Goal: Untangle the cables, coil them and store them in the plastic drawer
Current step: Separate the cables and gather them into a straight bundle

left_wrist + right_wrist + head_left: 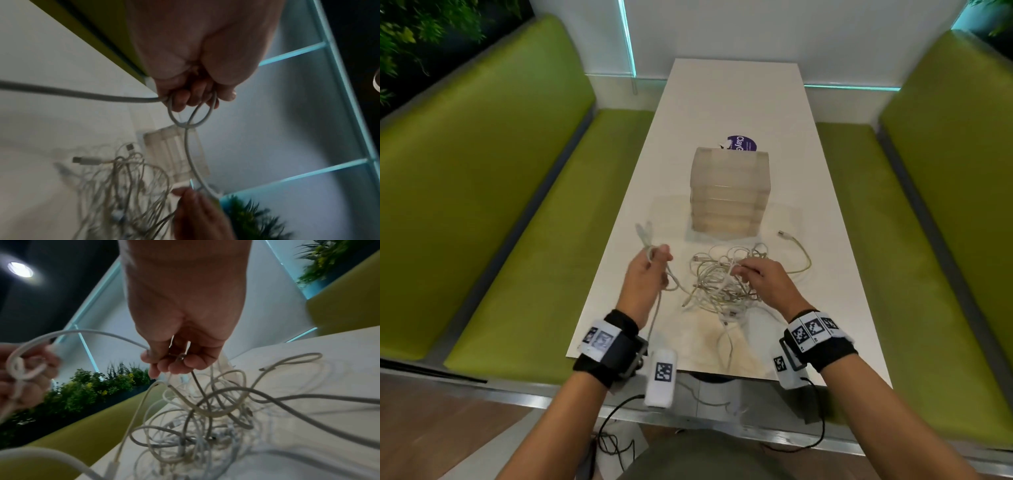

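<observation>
A tangle of white cables (717, 282) (205, 418) lies on the white table (739, 113) in front of a translucent plastic drawer unit (729, 192) (176, 155). My left hand (650, 270) (195, 97), raised left of the pile, grips a looped white cable (645, 240) (191, 120) whose ends stick up past the fingers. My right hand (760, 274) (176, 360) hovers over the pile and pinches cable strands from it. One cable (92, 334) runs between both hands.
A yellowish cable with a USB plug (796, 246) trails right of the pile. A purple sticker (741, 144) lies behind the drawer unit. Green benches (500, 205) (928, 240) flank the table. One cable hangs over the near table edge (729, 353).
</observation>
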Demonstrator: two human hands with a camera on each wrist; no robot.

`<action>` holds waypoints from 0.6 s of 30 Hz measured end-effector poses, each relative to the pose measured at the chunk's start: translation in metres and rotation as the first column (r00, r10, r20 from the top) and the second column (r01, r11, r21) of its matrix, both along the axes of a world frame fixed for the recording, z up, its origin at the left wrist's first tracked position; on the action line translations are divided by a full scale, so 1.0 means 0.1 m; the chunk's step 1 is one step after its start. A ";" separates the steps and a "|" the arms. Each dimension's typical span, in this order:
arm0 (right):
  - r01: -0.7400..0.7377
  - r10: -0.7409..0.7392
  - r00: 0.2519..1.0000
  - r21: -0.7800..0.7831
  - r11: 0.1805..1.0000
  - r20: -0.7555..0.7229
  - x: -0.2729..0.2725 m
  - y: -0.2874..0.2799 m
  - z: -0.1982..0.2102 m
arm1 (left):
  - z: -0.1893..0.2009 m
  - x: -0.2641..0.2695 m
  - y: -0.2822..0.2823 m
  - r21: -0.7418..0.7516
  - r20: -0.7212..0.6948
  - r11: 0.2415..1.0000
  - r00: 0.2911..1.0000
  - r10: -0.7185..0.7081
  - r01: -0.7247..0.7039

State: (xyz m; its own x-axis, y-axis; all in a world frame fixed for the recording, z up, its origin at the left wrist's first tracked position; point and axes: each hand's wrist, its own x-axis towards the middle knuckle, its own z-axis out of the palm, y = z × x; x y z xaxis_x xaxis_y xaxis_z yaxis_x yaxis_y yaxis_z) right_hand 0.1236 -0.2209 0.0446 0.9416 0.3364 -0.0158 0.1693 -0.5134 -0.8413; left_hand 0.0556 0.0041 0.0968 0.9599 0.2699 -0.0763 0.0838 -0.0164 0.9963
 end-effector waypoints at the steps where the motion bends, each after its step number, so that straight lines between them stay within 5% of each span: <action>1: -0.019 0.019 1.000 -0.004 1.000 0.020 -0.02 0.03 0.04 | -0.07 0.01 -0.08 0.065 -0.040 0.997 0.998 -0.047 0.050; 8: -0.071 0.125 0.971 -0.254 0.965 0.203 -0.10 0.15 0.09 | -0.24 0.11 -0.59 0.199 -0.159 0.906 0.924 -0.347 0.374; 14: -0.034 0.081 0.970 -0.201 0.979 0.229 -0.12 0.14 0.05 | -0.11 0.12 -0.55 0.225 -0.164 0.922 0.945 -0.283 0.315; 18: 0.096 -0.072 0.986 -0.155 0.983 0.151 0.04 -0.07 -0.09 | 0.19 0.03 -0.36 0.095 -0.038 0.985 0.989 -0.143 0.146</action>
State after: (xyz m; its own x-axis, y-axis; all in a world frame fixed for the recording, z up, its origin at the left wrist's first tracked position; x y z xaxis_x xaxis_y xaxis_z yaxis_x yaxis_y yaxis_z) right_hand 0.1272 -0.2280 0.0354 0.9627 0.2603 0.0742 0.2331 -0.6578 -0.7162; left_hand 0.0582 -0.0324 0.1154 0.9869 0.1363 -0.0864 0.1040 -0.1275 0.9864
